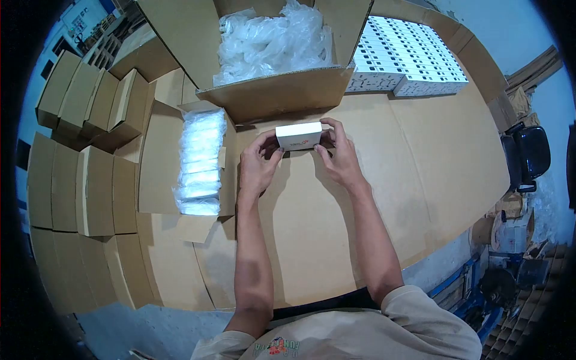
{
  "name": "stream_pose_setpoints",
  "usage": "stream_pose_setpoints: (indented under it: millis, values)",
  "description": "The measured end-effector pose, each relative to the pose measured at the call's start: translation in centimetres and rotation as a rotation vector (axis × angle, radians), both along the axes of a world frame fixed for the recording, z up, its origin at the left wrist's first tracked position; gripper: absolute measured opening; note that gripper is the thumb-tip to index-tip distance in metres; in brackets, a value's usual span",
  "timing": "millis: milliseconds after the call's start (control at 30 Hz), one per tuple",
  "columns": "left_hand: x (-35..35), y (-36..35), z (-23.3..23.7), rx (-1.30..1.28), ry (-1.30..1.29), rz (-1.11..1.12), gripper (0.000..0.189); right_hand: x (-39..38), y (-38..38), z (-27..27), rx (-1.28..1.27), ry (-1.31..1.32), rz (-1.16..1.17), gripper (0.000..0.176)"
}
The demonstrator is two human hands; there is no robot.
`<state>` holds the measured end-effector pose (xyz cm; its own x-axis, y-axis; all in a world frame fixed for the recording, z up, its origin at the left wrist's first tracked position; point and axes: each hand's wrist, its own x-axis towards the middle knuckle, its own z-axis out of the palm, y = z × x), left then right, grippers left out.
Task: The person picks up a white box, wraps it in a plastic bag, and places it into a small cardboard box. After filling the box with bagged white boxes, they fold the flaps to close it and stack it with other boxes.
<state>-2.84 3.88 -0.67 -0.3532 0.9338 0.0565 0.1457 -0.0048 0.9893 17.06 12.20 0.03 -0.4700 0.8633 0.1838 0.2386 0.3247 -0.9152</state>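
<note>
A small white box (pixel 299 135) with faint printing on its front is held level between my two hands, just above the cardboard-covered table. My left hand (pixel 258 165) grips its left end, thumb at the lower front corner and fingers behind. At the right end, my right hand (pixel 341 153) closes on it the same way, with a finger over the top corner. To the left of my left hand, an open carton (pixel 227 180) holds a row of plastic-wrapped packs (pixel 201 162). The box's back and underside are hidden.
A large open carton (pixel 276 99) full of clear plastic bags (pixel 273 42) stands at the back. Stacked white boxes (pixel 408 54) lie behind right. Several closed brown cartons (pixel 96 192) line the left side. A black chair (pixel 526 153) stands beyond the table's right edge.
</note>
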Motion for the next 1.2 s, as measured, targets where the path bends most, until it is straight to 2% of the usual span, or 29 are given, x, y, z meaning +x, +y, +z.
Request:
stream_pose_setpoints:
  millis: [167,267,333,433,567,633,667,767,833,867,900,967,1000,1100,1200]
  values:
    - [0.1,-0.1,0.4,-0.007,-0.002,0.007,0.041,0.0,0.0,0.0,0.017,-0.004,-0.008,0.054]
    - [0.4,0.0,0.4,0.043,-0.020,0.059,0.045,0.2,-0.1,1.0,-0.092,-0.041,0.027,0.063]
    - [1.7,-0.2,2.5,0.142,-0.070,0.143,0.047,0.5,-0.2,1.1,-0.002,0.004,0.043,0.071]
    - [1.7,-0.6,3.4,0.211,0.095,0.254,0.048,1.7,0.3,0.6,0.003,0.017,0.069,0.079]
    - [1.6,-0.6,5.2,0.279,0.335,0.421,0.031,2.2,1.1,-0.1,-0.033,0.058,0.071,0.082]
    - [2.7,0.3,8.3,0.391,0.424,0.431,0.021,2.2,1.2,0.2,-0.034,0.054,0.067,0.081]
    - [2.5,1.7,10.0,0.470,0.495,0.430,0.009,2.2,1.0,0.3,-0.039,0.051,0.064,0.081]
    - [0.8,7.1,14.7,0.435,0.546,0.340,0.013,2.2,0.8,0.3,-0.016,0.014,0.035,0.078]
    - [-2.3,12.0,16.3,0.039,0.646,0.077,0.025,2.2,0.8,0.0,-0.017,0.023,0.025,0.076]
    - [-3.7,15.5,16.4,-0.149,0.811,-0.140,0.032,2.1,0.8,0.2,-0.029,0.033,0.031,0.076]
    - [-5.2,18.7,15.4,-0.344,0.966,-0.357,0.041,2.1,0.8,0.3,-0.041,0.042,0.038,0.076]
    - [-9.7,24.0,7.3,-0.442,0.949,-0.674,0.051,2.2,0.5,0.4,-0.026,0.012,0.028,0.074]
    - [-11.1,25.7,5.3,-0.488,0.935,-0.831,0.056,2.3,0.5,0.3,-0.022,0.012,0.028,0.074]
    - [-9.9,25.9,5.1,-0.731,1.087,-0.784,0.064,1.8,0.3,0.7,-0.047,0.031,0.005,0.071]
    - [-8.5,23.0,8.8,-0.680,0.959,-0.860,0.062,2.0,0.5,1.0,-0.003,-0.004,0.010,0.070]
